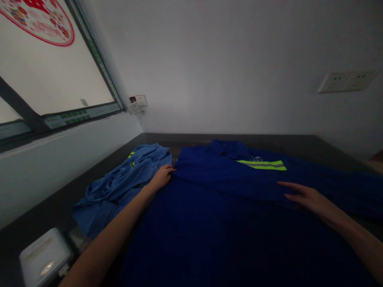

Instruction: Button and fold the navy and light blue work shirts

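Observation:
A dark blue work jacket with a collar and a yellow-green reflective stripe on its chest lies spread over the dark table. One sleeve is laid across its front, running from the left side toward the right. At the jacket's left edge my left hand is closed on the cloth, its fingertips partly hidden. My right hand is over the front below the stripe, fingers stretched out and apart, holding nothing. Whether it touches the cloth I cannot tell.
A crumpled lighter blue garment with yellow-green strips lies left of the jacket. A white box-like object sits at the near left. The table meets a wall with sockets; a window is at left.

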### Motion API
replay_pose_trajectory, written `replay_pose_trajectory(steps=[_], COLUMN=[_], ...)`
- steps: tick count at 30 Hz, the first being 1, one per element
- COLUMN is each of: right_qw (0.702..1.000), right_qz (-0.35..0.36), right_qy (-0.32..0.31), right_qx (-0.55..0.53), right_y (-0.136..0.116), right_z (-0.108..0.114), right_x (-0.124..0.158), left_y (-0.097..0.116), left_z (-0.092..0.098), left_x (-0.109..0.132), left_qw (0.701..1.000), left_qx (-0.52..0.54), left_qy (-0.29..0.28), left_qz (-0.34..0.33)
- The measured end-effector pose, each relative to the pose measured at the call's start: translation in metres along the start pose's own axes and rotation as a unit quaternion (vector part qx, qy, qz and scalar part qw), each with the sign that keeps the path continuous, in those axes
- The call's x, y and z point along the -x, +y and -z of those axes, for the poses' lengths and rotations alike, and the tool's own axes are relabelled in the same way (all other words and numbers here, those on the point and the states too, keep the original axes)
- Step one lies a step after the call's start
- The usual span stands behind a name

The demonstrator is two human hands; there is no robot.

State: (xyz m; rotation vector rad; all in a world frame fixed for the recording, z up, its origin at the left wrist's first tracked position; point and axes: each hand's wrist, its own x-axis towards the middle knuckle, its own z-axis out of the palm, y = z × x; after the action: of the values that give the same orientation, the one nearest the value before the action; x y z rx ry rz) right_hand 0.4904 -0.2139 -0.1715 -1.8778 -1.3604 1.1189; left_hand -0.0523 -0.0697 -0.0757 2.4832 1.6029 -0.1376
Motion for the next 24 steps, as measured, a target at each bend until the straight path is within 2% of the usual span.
replay_pose_trajectory(steps=[2, 4, 6, 7, 9, 12, 17, 21, 24], right_qw=[0.999, 0.996, 0.984, 0.979, 0.974, 0.964, 0.947, 0.934, 0.931], right_qz=[-0.024, -0.006, 0.038, 0.065, 0.123, 0.193, 0.209, 0.235, 0.234], right_qy=[-0.023, 0.028, 0.095, 0.108, 0.095, 0.044, 0.019, 0.034, 0.034], right_qx=[0.013, 0.082, 0.147, 0.162, 0.166, 0.175, 0.242, 0.267, 0.277], right_y=[0.008, 0.009, 0.0, -0.007, -0.022, -0.034, -0.014, -0.001, -0.001], right_z=[0.005, 0.012, 0.014, 0.012, 0.002, -0.027, -0.067, -0.075, -0.075], right_x=[-0.007, -0.014, -0.02, -0.022, -0.023, -0.018, 0.001, 0.009, 0.009], left_y=[0.0, 0.003, 0.007, 0.009, 0.012, 0.015, 0.018, 0.017, 0.024], left_z=[0.001, 0.002, 0.002, 0.001, 0.002, 0.006, 0.015, 0.024, 0.028], left_x=[0.001, 0.004, 0.006, 0.007, 0.008, 0.009, 0.012, 0.007, -0.017], left_qw=[1.0, 0.998, 0.996, 0.996, 0.998, 0.999, 0.996, 0.994, 0.994], left_qx=[0.026, 0.043, 0.043, 0.038, 0.017, -0.024, -0.058, -0.054, -0.051], left_qy=[0.003, 0.037, 0.069, 0.071, 0.051, 0.0, -0.047, -0.056, -0.022], left_qz=[0.004, 0.015, 0.028, 0.031, 0.03, 0.035, 0.049, 0.076, 0.091])
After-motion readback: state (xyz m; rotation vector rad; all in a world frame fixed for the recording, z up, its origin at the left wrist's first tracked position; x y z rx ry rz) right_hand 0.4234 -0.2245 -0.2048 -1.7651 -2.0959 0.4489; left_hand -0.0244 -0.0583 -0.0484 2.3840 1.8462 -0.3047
